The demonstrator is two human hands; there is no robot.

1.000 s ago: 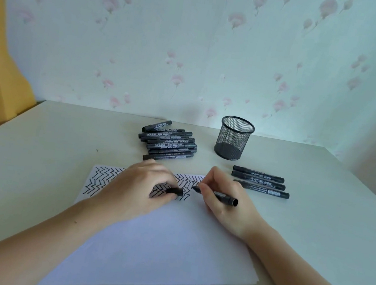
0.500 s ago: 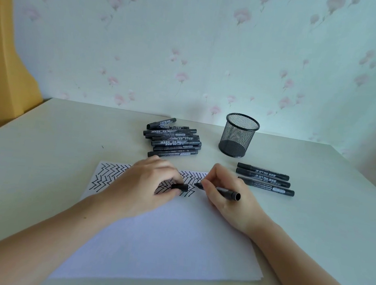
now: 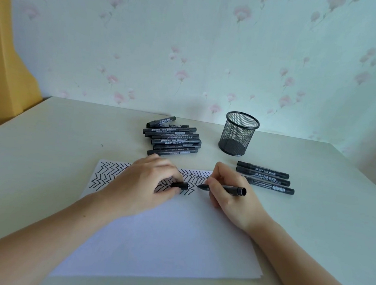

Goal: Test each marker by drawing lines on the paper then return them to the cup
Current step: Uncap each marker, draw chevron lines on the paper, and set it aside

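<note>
A white sheet of paper (image 3: 171, 235) lies on the table, its top strip covered with black zigzag lines (image 3: 109, 173). My right hand (image 3: 228, 194) grips an uncapped black marker (image 3: 231, 189), tip pointing left just above the paper. My left hand (image 3: 144, 184) rests on the paper and pinches the marker's black cap (image 3: 180, 185), a short gap from the tip. A black mesh cup (image 3: 239, 134) stands behind, with no marker showing in it. A pile of several black markers (image 3: 173, 138) lies left of the cup. Three markers (image 3: 264, 177) lie in a row to its right front.
The pale table (image 3: 38, 159) ends at a flowered wall behind. A yellow object (image 3: 0, 60) stands past the table's left edge. The table's right edge runs diagonally at the far right.
Both hands have stayed almost in place, cap and marker tip still a short gap apart. The camera view has shifted slightly.
</note>
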